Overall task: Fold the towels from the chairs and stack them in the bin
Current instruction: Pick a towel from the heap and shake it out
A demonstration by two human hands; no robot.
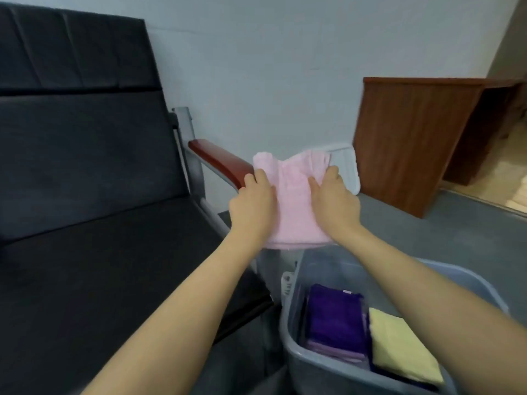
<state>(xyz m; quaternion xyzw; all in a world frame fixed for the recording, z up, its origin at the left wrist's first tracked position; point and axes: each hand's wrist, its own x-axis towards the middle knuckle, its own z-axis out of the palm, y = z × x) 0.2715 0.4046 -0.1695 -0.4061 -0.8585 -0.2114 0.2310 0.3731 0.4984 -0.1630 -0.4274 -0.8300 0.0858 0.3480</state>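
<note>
A: My fingers [256, 178] of both hands lie flat on the pink towel [293, 201]; whether thumbs pinch beneath, I cannot tell.

B: Why one at each side?

A: Left hand [252, 206] and right hand [333, 203] keep the fold square. The bin [288, 332] sits below my wrists, purple towel [336, 320] and yellow towel [399, 343] stacked inside.
</note>
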